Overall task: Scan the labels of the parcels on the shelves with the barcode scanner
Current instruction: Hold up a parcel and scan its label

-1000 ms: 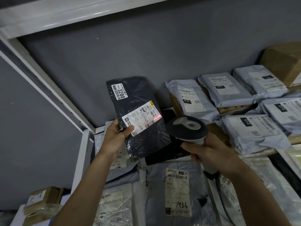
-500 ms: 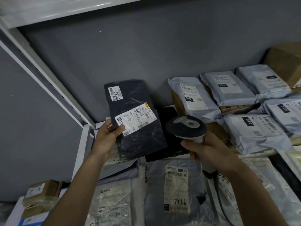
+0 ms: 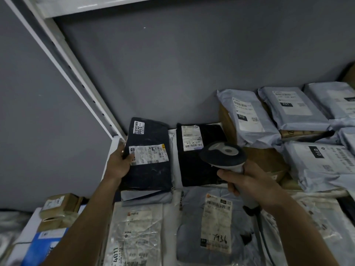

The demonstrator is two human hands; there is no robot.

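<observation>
The fingers of the left hand (image 3: 119, 166) pinch the left edge of the dark parcel (image 3: 149, 169), which lies flat just left of the black parcel (image 3: 197, 169) on the shelf, and it seems light, soft and rather slippery, so an edge grip suits it, while the right hand (image 3: 247, 181) wraps the barcode scanner (image 3: 223, 153).

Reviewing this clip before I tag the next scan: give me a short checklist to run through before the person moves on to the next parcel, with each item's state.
1. Scanner in hand: right hand grips the barcode scanner by its handle: ok.
2. Dark blue parcel set down: it lies at the shelf's left end, but the left hand holds its edge: not ok.
3. Next label exposed: the black parcel beside it shows its label face up, barcode visible: ok.
4. Scanner aimed at that label: no red beam shows on it: cannot tell.
5. Dark blue parcel's scan registered: cannot tell.
</observation>
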